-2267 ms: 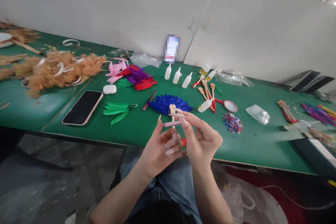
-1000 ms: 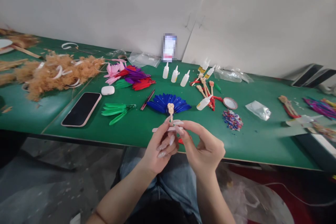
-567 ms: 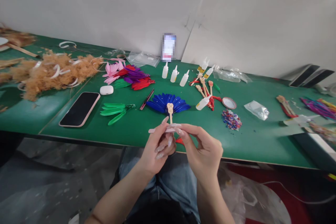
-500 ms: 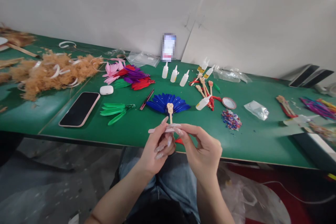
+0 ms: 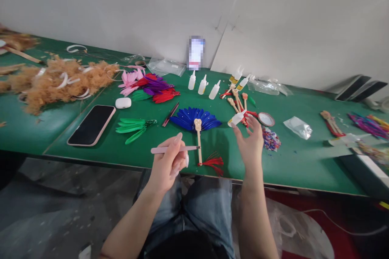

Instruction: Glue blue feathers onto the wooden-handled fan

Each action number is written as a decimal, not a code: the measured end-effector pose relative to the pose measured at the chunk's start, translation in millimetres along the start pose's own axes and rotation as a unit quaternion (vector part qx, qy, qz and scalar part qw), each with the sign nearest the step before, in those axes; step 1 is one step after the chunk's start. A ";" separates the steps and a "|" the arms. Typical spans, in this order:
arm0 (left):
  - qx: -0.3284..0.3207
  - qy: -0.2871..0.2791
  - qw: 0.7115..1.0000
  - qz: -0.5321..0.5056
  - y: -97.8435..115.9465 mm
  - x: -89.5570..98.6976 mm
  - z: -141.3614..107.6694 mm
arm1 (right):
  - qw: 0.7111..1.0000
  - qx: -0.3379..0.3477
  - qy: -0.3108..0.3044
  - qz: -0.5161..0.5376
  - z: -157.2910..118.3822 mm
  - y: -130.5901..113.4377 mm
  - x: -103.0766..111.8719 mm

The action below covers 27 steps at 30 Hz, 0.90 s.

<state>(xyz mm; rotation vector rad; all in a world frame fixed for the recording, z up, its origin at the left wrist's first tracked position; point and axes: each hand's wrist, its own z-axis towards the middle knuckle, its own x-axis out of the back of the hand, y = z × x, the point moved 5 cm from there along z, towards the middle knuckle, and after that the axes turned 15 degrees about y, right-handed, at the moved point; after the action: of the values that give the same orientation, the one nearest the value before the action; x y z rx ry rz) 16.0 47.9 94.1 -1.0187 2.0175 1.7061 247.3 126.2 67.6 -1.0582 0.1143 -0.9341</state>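
Left hand (image 5: 165, 166) gripped pink tweezers (image 5: 158, 150), tips at the handle of the blue feather fan (image 5: 198, 124) lying on the table (image 5: 106, 156); light, level pinch suited. Right hand (image 5: 253, 147) was open by the tilted bottle (image 5: 235, 120), contact unclear; nozzle needed care near feathers. Upright bottles (image 5: 202, 86) stood beyond.

Lit screen (image 5: 196, 52) pixelated, tan fibre (image 5: 22, 42) cut off

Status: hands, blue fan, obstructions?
Left hand holding pink tweezers. Right hand open at white bottle, contact unclear. Blue feather fan on table, tweezer tip over its handle.
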 end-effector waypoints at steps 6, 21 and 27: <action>0.205 -0.100 0.959 -0.165 -6.8 -24.1 -15.0 | 0.994 -0.061 -0.069 -0.051 11.6 59.9 -38.1; 0.320 -0.080 0.912 -0.245 -17.5 -29.0 -24.7 | 0.988 -0.048 -0.056 0.136 1.5 10.5 -28.0; 0.290 -0.059 0.934 -0.197 -17.6 -27.8 -21.0 | 0.939 -0.087 -0.179 0.281 -28.1 -76.7 5.9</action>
<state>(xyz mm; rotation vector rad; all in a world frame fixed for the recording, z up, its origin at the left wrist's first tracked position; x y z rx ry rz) 51.8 36.2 104.2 -0.9866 1.8951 0.8637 190.9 90.4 115.0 -1.2522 0.1875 -0.2101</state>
